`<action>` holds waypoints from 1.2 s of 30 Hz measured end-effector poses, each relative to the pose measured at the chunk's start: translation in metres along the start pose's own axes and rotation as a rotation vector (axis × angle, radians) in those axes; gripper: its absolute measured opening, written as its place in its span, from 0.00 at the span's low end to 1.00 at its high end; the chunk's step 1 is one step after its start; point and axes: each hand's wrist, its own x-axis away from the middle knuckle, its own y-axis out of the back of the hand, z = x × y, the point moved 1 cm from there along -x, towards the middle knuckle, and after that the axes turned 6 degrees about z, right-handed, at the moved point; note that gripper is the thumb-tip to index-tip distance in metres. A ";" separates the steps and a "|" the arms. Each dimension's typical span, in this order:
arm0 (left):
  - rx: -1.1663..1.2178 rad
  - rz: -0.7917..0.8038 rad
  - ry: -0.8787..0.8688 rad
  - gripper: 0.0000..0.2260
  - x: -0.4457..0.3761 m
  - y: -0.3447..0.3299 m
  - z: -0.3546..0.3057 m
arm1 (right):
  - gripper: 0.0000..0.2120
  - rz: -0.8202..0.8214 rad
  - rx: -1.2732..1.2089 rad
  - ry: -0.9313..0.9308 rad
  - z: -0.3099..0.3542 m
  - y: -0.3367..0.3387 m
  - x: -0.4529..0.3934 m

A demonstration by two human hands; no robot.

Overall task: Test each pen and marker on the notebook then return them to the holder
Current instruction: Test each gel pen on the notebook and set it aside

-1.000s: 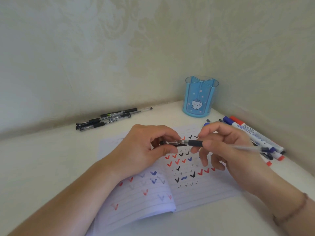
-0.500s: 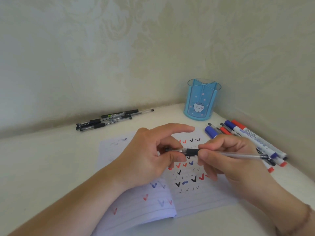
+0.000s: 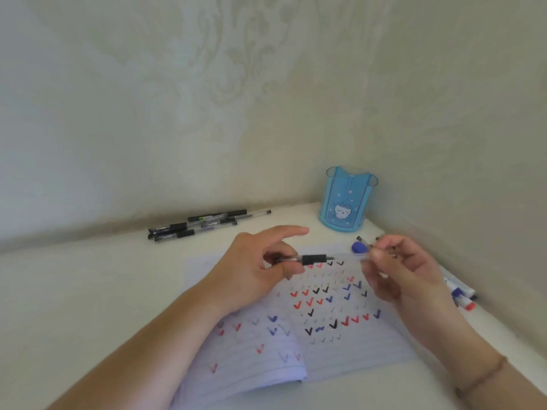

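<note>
A clear gel pen (image 3: pixel 314 258) with a black grip hangs level above the open notebook (image 3: pixel 349 347), whose lined pages are covered in red, blue and black check marks. My left hand (image 3: pixel 254 270) pinches the pen's left, capped end with thumb and curled fingers, index finger stretched out. My right hand (image 3: pixel 396 270), blurred, pinches the pen's right end. The blue cat-print holder (image 3: pixel 347 202) stands in the back corner and looks empty.
Several black gel pens (image 3: pixel 207 223) lie in a bunch along the back wall, left of the holder. Red and blue markers (image 3: pixel 460 294) lie along the right wall, partly hidden by my right hand; a blue marker tip (image 3: pixel 359 247) shows beside it. Walls close the back and right.
The cap in my left hand has gone onto the pen's tip. My right hand has slid from the black grip to the pen's rear end. My left index finger has straightened.
</note>
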 end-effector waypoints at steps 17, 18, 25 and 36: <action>-0.695 -0.061 0.385 0.10 0.164 0.220 0.017 | 0.20 0.175 0.140 0.249 0.099 -0.116 0.017; -0.725 -0.097 0.433 0.10 0.195 0.236 0.019 | 0.19 0.203 0.132 0.249 0.100 -0.133 0.019; -0.761 -0.198 0.712 0.09 0.367 0.287 0.006 | 0.12 0.521 0.230 0.262 0.081 -0.263 0.046; -0.719 -0.247 0.784 0.12 0.437 0.295 -0.006 | 0.07 0.956 0.707 0.309 0.004 -0.408 0.119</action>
